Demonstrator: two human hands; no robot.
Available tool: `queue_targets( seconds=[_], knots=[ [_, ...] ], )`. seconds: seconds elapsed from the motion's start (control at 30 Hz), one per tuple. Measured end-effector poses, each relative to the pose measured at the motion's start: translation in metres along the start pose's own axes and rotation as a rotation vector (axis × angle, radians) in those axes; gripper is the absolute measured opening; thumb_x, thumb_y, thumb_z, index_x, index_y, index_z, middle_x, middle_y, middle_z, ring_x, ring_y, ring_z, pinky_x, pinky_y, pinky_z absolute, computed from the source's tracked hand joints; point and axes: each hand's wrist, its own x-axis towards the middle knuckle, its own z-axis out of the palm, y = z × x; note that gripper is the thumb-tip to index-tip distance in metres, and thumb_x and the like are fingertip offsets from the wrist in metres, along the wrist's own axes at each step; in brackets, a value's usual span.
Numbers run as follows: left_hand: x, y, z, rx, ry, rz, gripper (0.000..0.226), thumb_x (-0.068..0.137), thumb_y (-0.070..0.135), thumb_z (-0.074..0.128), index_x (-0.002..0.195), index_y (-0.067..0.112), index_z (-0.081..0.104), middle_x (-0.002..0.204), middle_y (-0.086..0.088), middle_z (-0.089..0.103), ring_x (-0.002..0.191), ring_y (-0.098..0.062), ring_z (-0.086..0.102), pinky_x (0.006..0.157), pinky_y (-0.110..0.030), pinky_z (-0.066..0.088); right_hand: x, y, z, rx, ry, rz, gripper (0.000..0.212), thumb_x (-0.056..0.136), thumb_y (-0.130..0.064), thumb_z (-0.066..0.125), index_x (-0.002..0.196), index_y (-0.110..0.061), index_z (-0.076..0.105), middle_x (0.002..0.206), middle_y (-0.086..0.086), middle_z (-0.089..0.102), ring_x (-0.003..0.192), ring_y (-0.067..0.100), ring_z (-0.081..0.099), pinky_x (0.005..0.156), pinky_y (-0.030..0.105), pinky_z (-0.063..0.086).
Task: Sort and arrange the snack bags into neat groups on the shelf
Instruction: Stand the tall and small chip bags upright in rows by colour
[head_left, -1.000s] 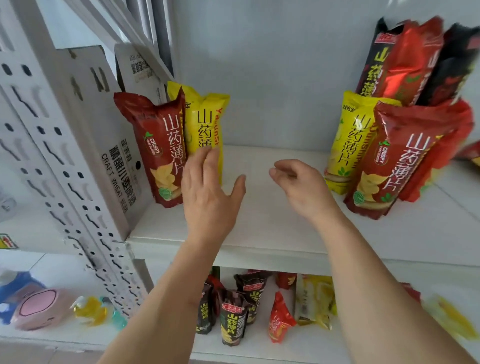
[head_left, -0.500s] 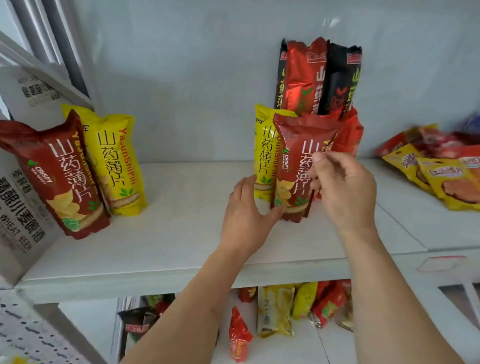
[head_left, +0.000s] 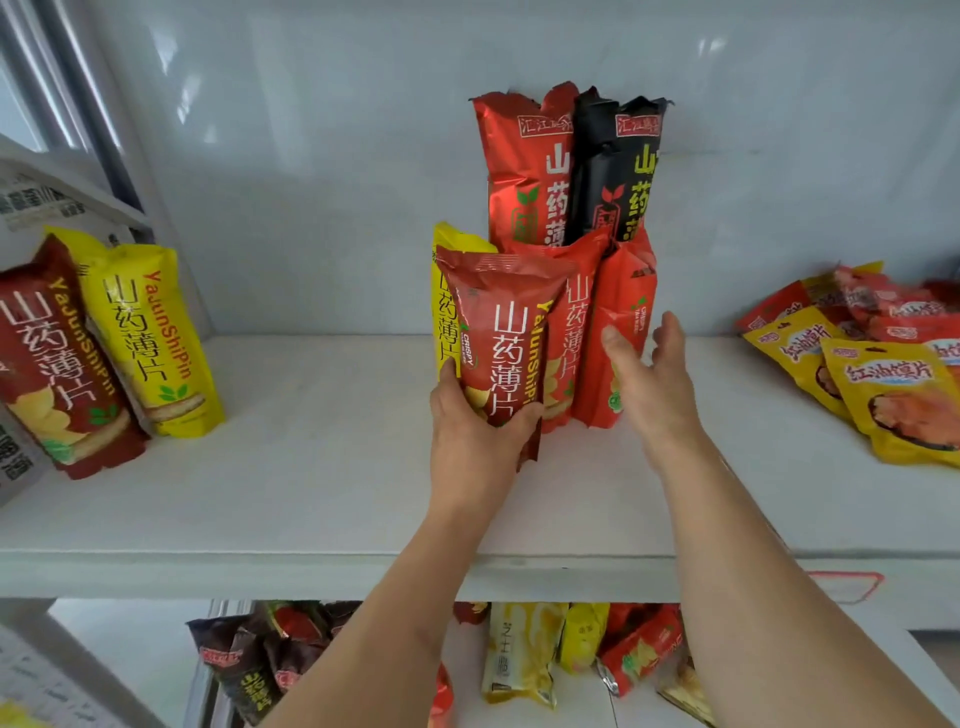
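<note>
My left hand (head_left: 475, 431) grips the lower end of a dark red yam-chip bag (head_left: 501, 332), held upright just above the white shelf (head_left: 322, 483). Behind it stand a yellow bag (head_left: 444, 291), two bright red bags (head_left: 618, 332) and, at the wall, a tall red bag (head_left: 530, 171) and a tall black bag (head_left: 621, 171). My right hand (head_left: 649, 384) is open, fingers spread, right beside the bright red bags. At the far left a dark red bag (head_left: 57, 364) and a yellow bag (head_left: 150, 338) lean together.
A loose pile of flat yellow and red snack packets (head_left: 872, 364) lies at the shelf's right end. The lower shelf holds several mixed bags (head_left: 524, 654). A cardboard box (head_left: 31, 208) stands at the far left edge.
My view swung right from the left pair to the middle group. My left hand took hold of the dark red bag and drew it forward; my right hand let go and opened.
</note>
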Motion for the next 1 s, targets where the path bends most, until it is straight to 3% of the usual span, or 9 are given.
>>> queue_targets(
  seconds=[0.1,0.2,0.27,0.33,0.43,0.57,0.7,0.8,1.0],
  knots=[
    [0.001,-0.002,-0.003,0.039,0.017,0.008,0.099,0.073,0.044,0.086,0.152,0.025,0.029,0.130,0.008,0.038,0.111,-0.011,0.054,0.098,-0.042,0.054,0.004,0.010,0.002,0.045,-0.068,0.034,0.098,0.082,-0.057,0.064,0.157,-0.026,0.009,0.155,-0.006,0.037,0.138,0.015,0.040,0.114,0.040,0.033],
    [0.001,-0.004,-0.010,0.051,0.015,0.023,0.105,0.067,0.048,0.089,0.150,0.027,0.029,0.131,0.010,0.036,0.114,-0.011,0.055,0.095,-0.046,0.056,0.004,0.015,0.004,0.032,-0.022,0.022,0.097,0.079,-0.055,0.070,0.155,-0.026,0.016,0.150,-0.001,0.043,0.134,0.018,0.046,0.110,0.044,0.040],
    [0.001,-0.005,-0.015,0.031,-0.002,0.022,0.112,0.060,0.053,0.091,0.149,0.032,0.027,0.134,0.011,0.041,0.120,-0.011,0.055,0.097,-0.045,0.056,0.003,0.016,0.005,-0.007,0.005,0.013,0.097,0.069,-0.064,0.072,0.150,-0.031,0.030,0.142,0.001,0.046,0.129,0.020,0.050,0.106,0.046,0.044],
    [0.002,-0.007,-0.019,-0.023,-0.046,0.009,0.113,0.057,0.051,0.094,0.147,0.039,0.027,0.131,0.013,0.051,0.116,-0.008,0.059,0.092,-0.041,0.059,-0.001,0.016,0.006,-0.053,0.005,-0.025,0.081,0.062,-0.069,0.070,0.133,-0.035,0.052,0.127,0.000,0.046,0.123,0.021,0.050,0.103,0.046,0.046],
    [0.000,-0.010,-0.025,-0.045,-0.114,-0.012,0.107,0.067,0.033,0.093,0.149,0.040,0.023,0.119,0.018,0.058,0.100,-0.006,0.067,0.074,-0.029,0.062,-0.006,0.017,0.008,-0.017,0.034,-0.040,0.070,0.064,-0.060,0.079,0.122,-0.029,0.053,0.123,-0.004,0.045,0.122,0.018,0.050,0.097,0.039,0.049],
    [-0.003,-0.018,-0.036,-0.010,-0.071,-0.003,0.099,0.064,0.043,0.093,0.142,0.041,0.032,0.124,0.014,0.062,0.108,-0.011,0.066,0.085,-0.043,0.062,-0.023,0.013,0.012,0.058,0.052,-0.068,0.066,0.071,-0.040,0.084,0.118,-0.027,0.040,0.103,-0.019,0.056,0.095,0.000,0.061,0.068,0.015,0.045],
    [-0.004,-0.026,-0.055,0.012,-0.020,-0.003,0.096,0.064,0.049,0.091,0.142,0.038,0.035,0.124,0.016,0.060,0.110,-0.007,0.063,0.086,-0.042,0.061,-0.050,0.006,0.028,0.057,0.026,-0.134,0.088,0.063,-0.049,0.086,0.134,-0.038,0.035,0.120,-0.015,0.058,0.103,0.001,0.061,0.080,0.024,0.052],
    [-0.004,-0.032,-0.076,0.034,0.028,-0.004,0.094,0.067,0.046,0.090,0.143,0.035,0.035,0.126,0.015,0.060,0.109,-0.006,0.062,0.085,-0.038,0.061,-0.063,0.001,0.049,0.045,0.000,-0.154,0.087,0.053,-0.065,0.080,0.128,-0.040,0.043,0.118,-0.014,0.059,0.104,0.005,0.062,0.086,0.035,0.056],
    [0.005,-0.046,-0.130,0.102,0.178,-0.041,0.097,0.067,0.044,0.091,0.144,0.034,0.034,0.128,0.011,0.057,0.110,-0.013,0.062,0.088,-0.044,0.059,-0.087,-0.011,0.099,0.055,-0.058,-0.179,0.087,0.052,-0.073,0.072,0.126,-0.038,0.043,0.119,-0.012,0.057,0.104,0.005,0.059,0.086,0.030,0.052]
  ],
)
